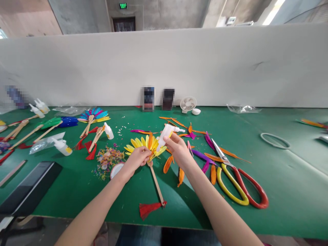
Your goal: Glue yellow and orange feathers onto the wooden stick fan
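Note:
A fan of yellow feathers (132,146) on a wooden stick handle (156,184) lies before me, a red tassel (151,209) at its lower end. My left hand (138,158) is over the fan's base, fingers pinched, with a small orange feather (152,153) at the tips. Another orange feather (150,140) stands among the yellow ones. My right hand (177,147) is closed round a white glue bottle (166,132), held tilted above the fan's right side with a nozzle pointing right. Loose orange feathers (167,164) and purple feathers (202,155) lie right of the fan.
Large scissors (232,167) with yellow and red handles lie open at right. To the left are colourful scraps (109,160), a round lid (117,169), glue bottles (62,146), a blue feather fan (95,114) and a black box (30,188). A small white fan (188,104) stands behind.

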